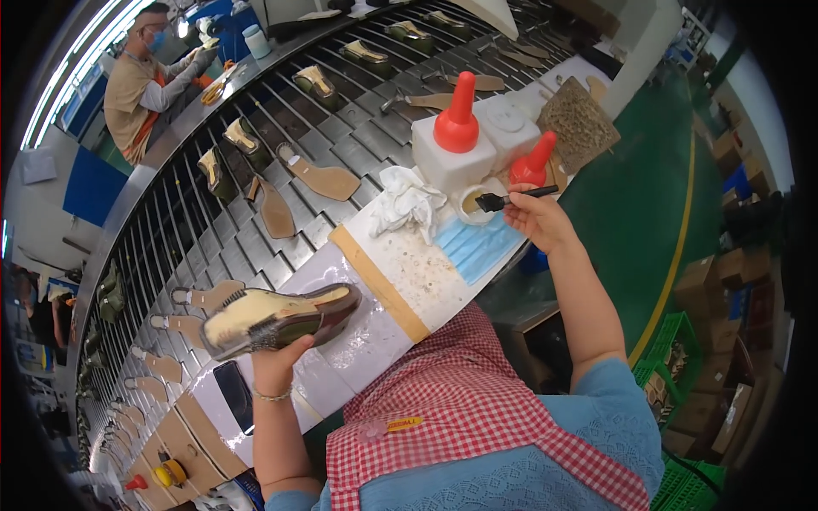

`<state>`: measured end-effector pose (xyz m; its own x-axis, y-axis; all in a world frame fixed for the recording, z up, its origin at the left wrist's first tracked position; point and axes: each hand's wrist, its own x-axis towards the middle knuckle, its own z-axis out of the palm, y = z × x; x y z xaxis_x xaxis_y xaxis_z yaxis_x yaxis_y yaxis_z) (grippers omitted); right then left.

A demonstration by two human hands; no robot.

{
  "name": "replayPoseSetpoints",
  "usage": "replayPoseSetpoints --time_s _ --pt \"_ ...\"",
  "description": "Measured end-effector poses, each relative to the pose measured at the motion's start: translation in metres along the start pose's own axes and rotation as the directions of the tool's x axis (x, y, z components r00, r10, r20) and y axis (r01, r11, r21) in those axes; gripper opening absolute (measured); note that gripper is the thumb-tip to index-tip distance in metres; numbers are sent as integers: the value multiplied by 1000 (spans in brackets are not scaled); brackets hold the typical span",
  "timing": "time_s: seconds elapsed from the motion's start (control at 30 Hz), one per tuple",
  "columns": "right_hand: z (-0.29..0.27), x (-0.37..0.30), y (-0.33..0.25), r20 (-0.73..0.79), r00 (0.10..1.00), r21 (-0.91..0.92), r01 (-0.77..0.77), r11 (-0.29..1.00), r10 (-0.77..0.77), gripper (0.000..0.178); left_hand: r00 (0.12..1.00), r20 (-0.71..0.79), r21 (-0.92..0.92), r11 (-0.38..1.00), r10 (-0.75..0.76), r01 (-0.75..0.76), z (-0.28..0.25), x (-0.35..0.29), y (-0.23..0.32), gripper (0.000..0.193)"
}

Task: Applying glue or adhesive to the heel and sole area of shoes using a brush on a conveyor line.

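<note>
My left hand [279, 366] is closed around a dark green shoe upper on a last [281, 319], its pale yellowish underside turned up. That shoe is over the white work board [328, 277]. In my right hand [542, 221] is a black-handled brush [494, 203], with its dark bristles at the mouth of a small white cup [471, 218]. Some pale yellowish matter shows inside the cup. Next to the cup lie a crumpled white cloth [407, 200] and a blue face mask [477, 247].
Two white containers [452, 162] with red cone caps [460, 119] stand behind the cup. A slatted conveyor [358, 140] carries several shoe uppers and tan soles [319, 179]. A phone [233, 394] lies by my left wrist. Across the conveyor sits a co-worker [141, 94].
</note>
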<state>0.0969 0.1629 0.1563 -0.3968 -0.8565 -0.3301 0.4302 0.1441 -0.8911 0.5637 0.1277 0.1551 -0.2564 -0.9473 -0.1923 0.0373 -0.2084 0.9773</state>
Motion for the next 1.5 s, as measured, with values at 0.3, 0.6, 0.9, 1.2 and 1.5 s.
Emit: replayPoseSetpoints --time_s 0.3,0.6,0.9,1.2,1.5 --pt "-17 22 41 -89 921 401 -314 860 378 27 876 -33 313 837 482 -449 65 -14 -34 70" --pt "68 -97 -2 328 918 303 121 945 -223 14 763 12 435 684 646 -586 90 -30 -63 70" --pt "129 -157 31 578 813 -54 129 990 -75 19 732 -29 492 647 681 -582 93 -36 -66 43" --pt "138 -162 30 639 708 -269 572 775 -301 17 723 55 543 587 689 -601 92 -42 -62 47" --pt "139 -163 29 702 686 -237 480 845 -193 16 711 20 541 591 703 -599 89 -41 -70 47"
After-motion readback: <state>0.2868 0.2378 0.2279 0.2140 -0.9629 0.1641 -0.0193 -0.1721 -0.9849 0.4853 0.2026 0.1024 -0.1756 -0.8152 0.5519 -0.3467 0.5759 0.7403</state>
